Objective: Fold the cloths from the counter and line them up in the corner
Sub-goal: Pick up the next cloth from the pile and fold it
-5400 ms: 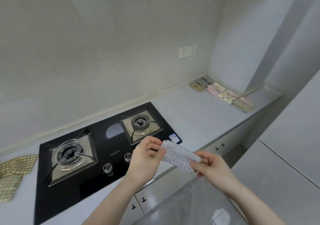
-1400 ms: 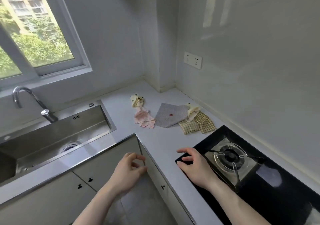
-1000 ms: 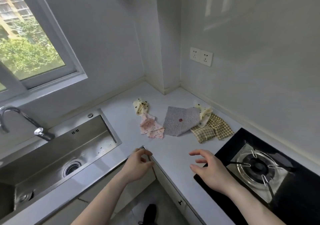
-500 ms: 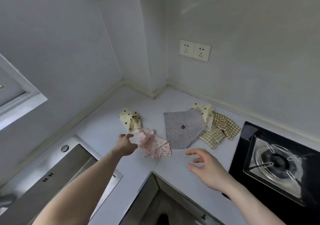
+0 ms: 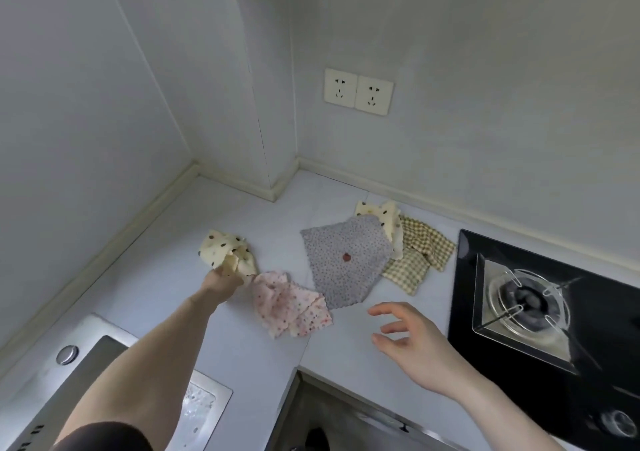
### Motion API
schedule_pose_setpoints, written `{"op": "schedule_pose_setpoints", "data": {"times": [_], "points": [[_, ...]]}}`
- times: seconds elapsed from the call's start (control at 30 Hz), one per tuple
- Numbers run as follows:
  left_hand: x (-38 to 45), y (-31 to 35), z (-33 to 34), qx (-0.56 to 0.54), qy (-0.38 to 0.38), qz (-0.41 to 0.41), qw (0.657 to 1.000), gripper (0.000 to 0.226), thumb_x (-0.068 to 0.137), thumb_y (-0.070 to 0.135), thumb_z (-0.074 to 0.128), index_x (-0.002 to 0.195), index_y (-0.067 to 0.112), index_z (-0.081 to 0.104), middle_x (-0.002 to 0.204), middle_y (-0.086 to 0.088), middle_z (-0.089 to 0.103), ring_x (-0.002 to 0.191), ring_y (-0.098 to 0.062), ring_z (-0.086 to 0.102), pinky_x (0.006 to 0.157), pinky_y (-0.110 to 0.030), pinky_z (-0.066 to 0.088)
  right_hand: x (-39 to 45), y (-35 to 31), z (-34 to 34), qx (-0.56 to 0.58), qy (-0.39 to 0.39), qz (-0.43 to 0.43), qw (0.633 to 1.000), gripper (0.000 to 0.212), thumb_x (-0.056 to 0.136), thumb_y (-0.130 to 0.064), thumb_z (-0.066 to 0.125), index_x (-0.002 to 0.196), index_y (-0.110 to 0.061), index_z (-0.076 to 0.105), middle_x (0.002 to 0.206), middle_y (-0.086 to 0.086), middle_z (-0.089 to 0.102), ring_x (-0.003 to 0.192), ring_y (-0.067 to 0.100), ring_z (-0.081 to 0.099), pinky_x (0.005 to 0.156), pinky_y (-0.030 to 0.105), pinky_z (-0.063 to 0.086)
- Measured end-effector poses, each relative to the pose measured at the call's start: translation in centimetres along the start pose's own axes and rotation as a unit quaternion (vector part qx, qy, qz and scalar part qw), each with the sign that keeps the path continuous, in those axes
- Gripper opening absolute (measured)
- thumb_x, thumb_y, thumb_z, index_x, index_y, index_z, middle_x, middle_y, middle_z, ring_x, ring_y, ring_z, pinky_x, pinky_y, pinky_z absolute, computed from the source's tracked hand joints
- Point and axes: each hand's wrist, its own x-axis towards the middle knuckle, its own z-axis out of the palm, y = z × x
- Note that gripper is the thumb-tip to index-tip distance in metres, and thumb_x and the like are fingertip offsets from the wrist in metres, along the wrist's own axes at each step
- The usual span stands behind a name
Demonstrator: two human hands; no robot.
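Cloths lay unfolded on the bench (image 5: 346, 353), all placed here relative to the grey dotted cloth (image 5: 346, 260) spread flat in the middle. Left of it sat the crumpled cream spotted cloth (image 5: 225, 253), and your left hand (image 5: 221, 282) had its grip closed on that cloth's near edge. Just in front and left lay the pink floral cloth (image 5: 291, 305); to the right, partly tucked under it, a second cream cloth (image 5: 381, 216) and the green checked cloth (image 5: 415, 260). Your right hand (image 5: 412, 343) hovered in front, fingers apart, holding nothing. You seemed to be at the pick-up step; the next move would call for lifting the cream cloth clear and bringing your right hand in to square its corners.
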Motion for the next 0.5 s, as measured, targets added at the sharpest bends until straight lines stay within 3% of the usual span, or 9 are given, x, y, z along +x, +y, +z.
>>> {"op": "schedule_pose_setpoints", "data": {"times": [0.07, 0.13, 0.2, 0.27, 0.33, 0.4, 0.5], "points": [[-1.4, 1.3, -0.9, -0.077, 0.069, 0.028, 0.994, 0.053, 0.088, 0.028, 0.062, 0.138, 0.01, 0.059, 0.114, -0.009, 0.063, 0.1, -0.031, 0.062, 0.081, -0.036, 0.05, 0.0, -0.3, 0.3, 0.001, 0.003, 0.0, 1.0, 0.028, 0.094, -0.031, 0.069, 0.117, -0.045, 0.061, 0.129, -0.027, 0.053, 0.109, -0.012, 0.057, 0.089, 0.017, 0.053], [-2.9, 2.4, -2.1, -0.118, 0.156, 0.073, 0.978, 0.044, 0.094, 0.015, 0.06, 0.138, 0.019, 0.062, 0.117, -0.006, 0.064, 0.095, -0.028, 0.064, 0.082, -0.037, 0.053, -0.1, -0.4, 0.4, 0.004, 0.007, -0.004, 1.0, 0.029, 0.094, -0.03, 0.069, 0.117, -0.045, 0.061, 0.128, -0.027, 0.054, 0.109, -0.012, 0.057, 0.088, 0.016, 0.053], [-5.3, 3.7, -3.7, -0.157, 0.204, 0.141, 0.956, 0.035, 0.093, 0.023, 0.059, 0.124, 0.036, 0.069, 0.118, -0.001, 0.069, 0.095, -0.021, 0.07, 0.082, -0.046, 0.061, -0.2, -0.6, 0.4, 0.01, 0.01, -0.005, 1.0, 0.028, 0.094, -0.031, 0.069, 0.117, -0.045, 0.062, 0.127, -0.027, 0.056, 0.109, -0.011, 0.059, 0.086, 0.016, 0.053], [-7.9, 4.9, -4.8, -0.161, 0.22, 0.192, 0.943, 0.026, 0.094, 0.026, 0.059, 0.112, 0.041, 0.072, 0.112, 0.007, 0.069, 0.089, -0.014, 0.07, 0.079, -0.048, 0.062, -0.2, -0.9, 0.5, 0.015, 0.008, -0.003, 1.0, 0.028, 0.094, -0.032, 0.069, 0.117, -0.046, 0.062, 0.124, -0.025, 0.059, 0.108, -0.01, 0.06, 0.084, 0.016, 0.053], [-11.0, 6.4, -5.6, -0.145, 0.22, 0.235, 0.936, 0.026, 0.095, 0.021, 0.061, 0.106, 0.041, 0.074, 0.11, 0.011, 0.069, 0.084, -0.01, 0.067, 0.078, -0.04, 0.059, 0.0, -1.5, 0.6, 0.018, 0.005, -0.007, 1.0, 0.028, 0.093, -0.033, 0.069, 0.117, -0.047, 0.062, 0.123, -0.024, 0.061, 0.108, -0.01, 0.061, 0.086, 0.016, 0.053], [-14.0, 7.9, -6.1, -0.124, 0.189, 0.277, 0.934, 0.026, 0.096, 0.02, 0.063, 0.104, 0.041, 0.075, 0.11, 0.014, 0.071, 0.075, -0.006, 0.063, 0.067, -0.031, 0.055, 0.2, -2.2, 0.8, 0.022, 0.003, -0.018, 1.0, 0.029, 0.093, -0.033, 0.07, 0.117, -0.048, 0.062, 0.124, -0.026, 0.06, 0.107, -0.01, 0.061, 0.088, 0.018, 0.054], [-17.6, 9.0, -6.0, -0.067, 0.09, 0.305, 0.946, 0.027, 0.097, 0.024, 0.065, 0.108, 0.047, 0.073, 0.089, 0.006, 0.073, 0.067, -0.021, 0.06, 0.056, -0.028, 0.049, 0.4, -3.3, 1.2, 0.033, 0.005, -0.041, 0.999, 0.033, 0.094, -0.035, 0.07, 0.121, -0.049, 0.059, 0.128, -0.027, 0.059, 0.107, -0.011, 0.06, 0.088, 0.016, 0.053]]}}
